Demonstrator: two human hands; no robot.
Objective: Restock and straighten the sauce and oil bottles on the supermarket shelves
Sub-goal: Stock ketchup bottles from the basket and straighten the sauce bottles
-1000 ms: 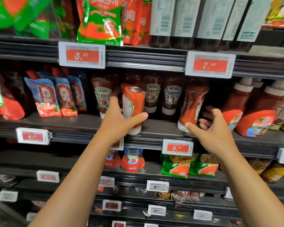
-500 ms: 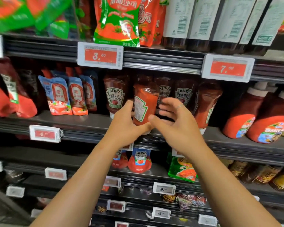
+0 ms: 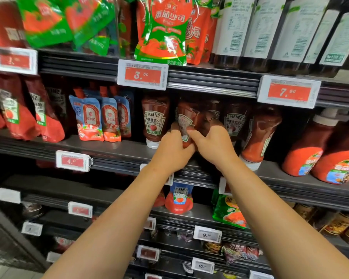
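Observation:
A Heinz ketchup bottle (image 3: pixel 186 121) stands cap-down on the middle shelf (image 3: pixel 117 152), its label turned partly sideways. My left hand (image 3: pixel 172 152) grips its lower part from the left. My right hand (image 3: pixel 214 141) holds it from the right, fingers curled behind it. More Heinz bottles flank it: one upright with its label facing front (image 3: pixel 154 121), one behind my right hand (image 3: pixel 235 121), and one leaning to the right (image 3: pixel 260 135).
Blue sauce pouches (image 3: pixel 89 119) and red pouches (image 3: pixel 14 113) fill the shelf's left. Large red bottles with white caps (image 3: pixel 310 148) stand at right. Dark bottles (image 3: pixel 256 33) and green-red pouches (image 3: pixel 161 31) sit above. Price tags (image 3: pixel 142 74) line the shelf edges.
My right hand moved left from the leaning bottle and closed on the bottle my left hand holds. The bottle was pushed deeper into the shelf. The camera moved nearer.

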